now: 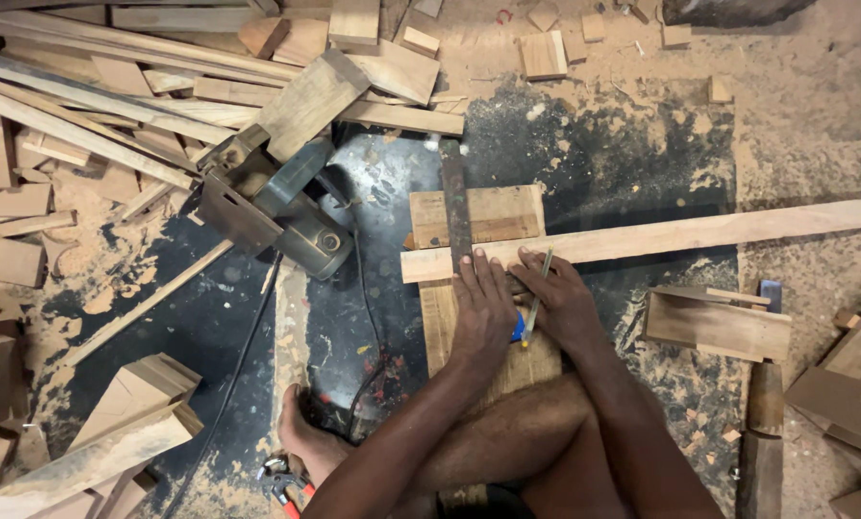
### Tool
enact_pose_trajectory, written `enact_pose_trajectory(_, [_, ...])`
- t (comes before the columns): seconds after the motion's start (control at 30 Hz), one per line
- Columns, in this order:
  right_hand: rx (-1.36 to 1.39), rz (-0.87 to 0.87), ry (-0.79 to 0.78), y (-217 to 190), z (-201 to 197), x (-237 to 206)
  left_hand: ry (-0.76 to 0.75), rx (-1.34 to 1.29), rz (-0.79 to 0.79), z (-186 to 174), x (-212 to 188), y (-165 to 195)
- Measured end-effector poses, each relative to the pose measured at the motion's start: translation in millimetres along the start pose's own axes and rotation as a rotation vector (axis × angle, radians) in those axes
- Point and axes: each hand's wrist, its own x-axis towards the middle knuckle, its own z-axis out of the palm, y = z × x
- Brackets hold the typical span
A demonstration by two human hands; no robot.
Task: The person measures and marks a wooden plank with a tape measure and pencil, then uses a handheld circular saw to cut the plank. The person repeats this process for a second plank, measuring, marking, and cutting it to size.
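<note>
My left hand (483,303) lies flat, fingers spread, pressing on a dark metal square (455,207) and the left end of a long wooden strip (699,233). The strip runs right across a wooden block (493,213) and a plank (440,322) beneath it. My right hand (560,298) is closed on a pencil (536,293), whose tip touches the strip beside the square. Something blue shows between the hands. My crossed legs and bare foot (305,437) sit below.
An electric power tool (276,207) with a black cord lies left of the block. Wood offcuts and strips are heaped at upper left and along the left edge. A wooden block (717,325) and a hammer (765,384) lie at right. Sawdust covers the floor.
</note>
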Motion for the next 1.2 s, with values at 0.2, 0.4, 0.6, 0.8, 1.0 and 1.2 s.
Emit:
enact_pose_trajectory(0.2, [0.037,0.003,-0.008,0,0,0,0.04,-0.032,-0.037,1,1,2])
enact_pose_trajectory(0.4, [0.028,0.002,0.006,-1,0,0,0.012,-0.05,-0.031,7,1,4])
enact_pose_trajectory(0.6, [0.031,0.02,-0.013,-2,-2,0,-0.003,-0.162,-0.077,5,4,6])
enact_pose_trajectory(0.8, [0.031,0.022,-0.004,-4,-3,0,-0.101,-0.157,-0.013,-5,5,2])
enact_pose_trajectory(1.0, [0.013,0.015,-0.017,-3,-2,0,-0.032,-0.159,-0.029,-5,6,1])
enact_pose_trajectory(1.2, [0.074,0.047,-0.02,-5,-6,1,-0.015,-0.123,-0.023,-10,4,0])
